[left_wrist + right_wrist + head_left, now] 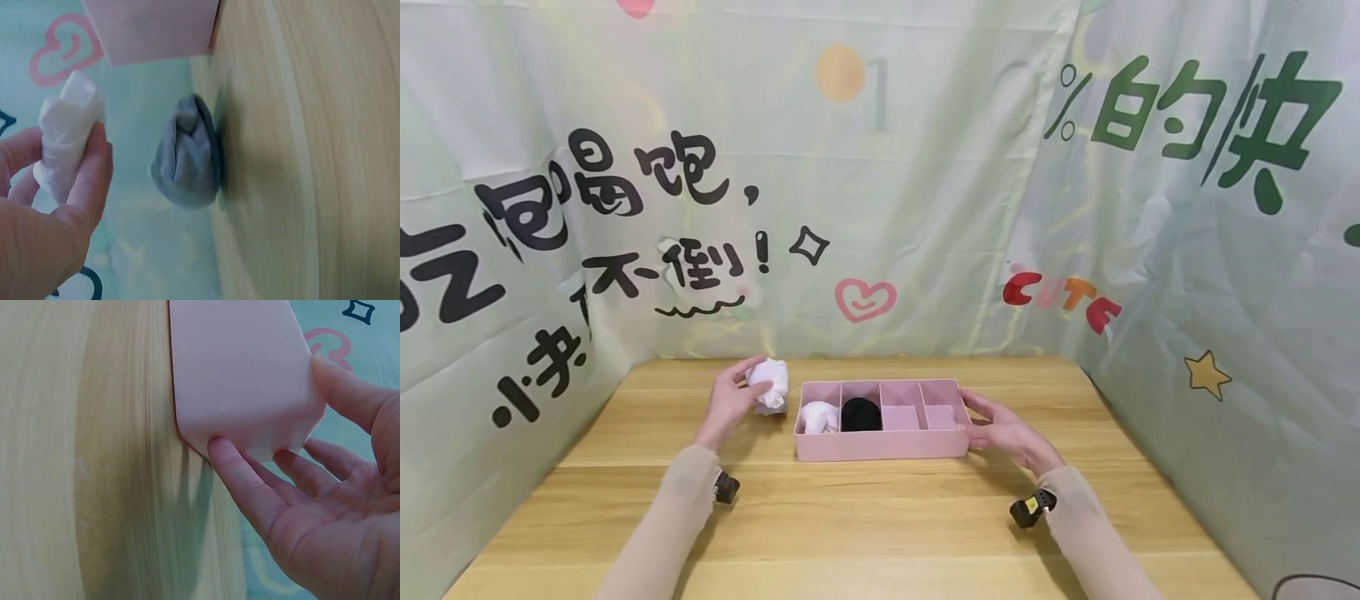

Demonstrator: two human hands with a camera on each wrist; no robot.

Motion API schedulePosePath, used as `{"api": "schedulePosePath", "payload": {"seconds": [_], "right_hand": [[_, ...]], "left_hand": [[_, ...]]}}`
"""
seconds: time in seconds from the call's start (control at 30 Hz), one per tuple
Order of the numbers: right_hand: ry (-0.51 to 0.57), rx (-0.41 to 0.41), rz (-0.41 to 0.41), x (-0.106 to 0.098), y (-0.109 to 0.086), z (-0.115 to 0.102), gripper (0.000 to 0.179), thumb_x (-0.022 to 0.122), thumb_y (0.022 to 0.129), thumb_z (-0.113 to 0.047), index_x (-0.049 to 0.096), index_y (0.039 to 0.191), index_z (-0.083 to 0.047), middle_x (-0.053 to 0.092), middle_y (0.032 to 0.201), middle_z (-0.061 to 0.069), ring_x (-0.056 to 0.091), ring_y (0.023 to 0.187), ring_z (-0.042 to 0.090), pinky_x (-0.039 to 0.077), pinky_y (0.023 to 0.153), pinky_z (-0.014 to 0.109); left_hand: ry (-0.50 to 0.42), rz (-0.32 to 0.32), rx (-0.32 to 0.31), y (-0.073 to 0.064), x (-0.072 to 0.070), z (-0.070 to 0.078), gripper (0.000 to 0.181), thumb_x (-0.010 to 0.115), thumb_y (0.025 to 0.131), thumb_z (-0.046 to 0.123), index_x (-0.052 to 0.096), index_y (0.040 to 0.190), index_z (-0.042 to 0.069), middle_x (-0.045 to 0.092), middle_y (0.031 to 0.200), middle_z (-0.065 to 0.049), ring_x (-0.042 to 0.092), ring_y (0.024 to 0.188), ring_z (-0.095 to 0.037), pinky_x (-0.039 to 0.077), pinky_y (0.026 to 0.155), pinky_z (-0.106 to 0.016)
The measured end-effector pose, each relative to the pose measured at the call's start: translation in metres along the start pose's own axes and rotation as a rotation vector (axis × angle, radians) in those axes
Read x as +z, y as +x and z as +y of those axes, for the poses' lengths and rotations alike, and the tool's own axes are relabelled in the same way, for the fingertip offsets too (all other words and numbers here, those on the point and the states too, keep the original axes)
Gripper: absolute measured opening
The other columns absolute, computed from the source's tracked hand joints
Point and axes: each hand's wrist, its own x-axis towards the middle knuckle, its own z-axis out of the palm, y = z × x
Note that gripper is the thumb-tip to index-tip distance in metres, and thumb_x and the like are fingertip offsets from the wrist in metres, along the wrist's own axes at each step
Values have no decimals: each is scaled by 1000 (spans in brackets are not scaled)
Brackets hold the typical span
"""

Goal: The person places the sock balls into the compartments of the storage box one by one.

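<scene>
My left hand (730, 404) holds a white rolled-up sock (70, 134) between thumb and fingers, raised off the table, left of the pink box. Below it a grey rolled-up sock (187, 156) sits on the table; in the head view it is mostly hidden behind the white one. The pink divided box (880, 446) holds a white sock (820, 417) in its leftmost compartment and a black rolled-up sock (861, 414) in the one beside it. My right hand (1003, 433) touches the box's right end with spread, fairly straight fingers (247, 481).
The wooden table (880, 533) runs back to a pale printed cloth (925, 208), which hangs along its back and both sides. A black device is strapped at each wrist. Bare pink floor shows in the two right compartments.
</scene>
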Motion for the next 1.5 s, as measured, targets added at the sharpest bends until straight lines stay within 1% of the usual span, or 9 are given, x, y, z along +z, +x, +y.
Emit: {"api": "schedulePosePath", "payload": {"seconds": [0.07,0.2,0.33,0.57,0.7,0.87,1.0,1.17,1.5], "right_hand": [[-3,2,2,-1,0,-1,82,64,93,-6,14,158,-8,11,163,21,23,144,48,50,101,41],[3,-3,8,-2,0,-2,81,64,93,-6,14,158,-8,11,163,21,25,143,48,51,100,40],[10,5,11,-2,0,-2,81,63,93,-6,14,158,-8,11,163,20,26,143,47,51,99,38],[6,10,8,0,1,0,79,62,95,-5,14,158,-8,11,163,21,25,143,47,50,100,40],[8,4,11,0,1,-1,79,62,94,-5,14,157,-7,12,163,21,25,143,48,50,101,42],[3,2,6,0,1,0,79,62,94,-5,14,157,-6,11,163,22,25,143,48,50,101,43],[10,3,7,-1,1,0,81,63,94,-5,13,157,-6,11,163,22,25,143,48,50,100,42],[19,-5,-4,-1,1,0,81,63,94,-5,13,157,-5,11,163,22,25,143,48,50,100,42],[16,-9,-12,0,2,1,77,60,95,-3,13,157,-4,11,162,22,25,143,48,50,100,43]], "left_hand": [[9,15,13,1,5,3,58,70,89,5,51,143,14,43,150,-22,52,127,-38,55,81,-20],[24,57,76,1,17,7,55,72,88,9,54,141,13,50,144,-22,57,122,-37,55,81,-20],[3,92,123,-2,28,7,55,74,87,9,56,139,10,56,138,-23,62,113,-35,55,77,-17],[-61,91,153,-7,46,8,54,77,84,6,60,134,10,62,130,-22,66,101,-24,55,73,-16],[-62,78,181,-9,56,10,52,76,83,4,61,133,10,62,129,-22,67,100,-22,54,72,-15],[-91,47,195,-13,69,12,56,76,81,-1,60,134,9,59,132,-23,67,103,-26,56,72,-18],[-110,3,170,-16,77,11,63,78,80,0,57,138,13,59,131,-25,67,106,-28,58,75,-25],[-136,-80,151,-18,81,9,68,78,80,1,53,141,17,57,133,-24,64,111,-31,59,78,-31],[-133,-126,218,-20,87,13,64,79,80,2,55,139,11,58,133,-22,68,101,-27,57,73,-23]]}}
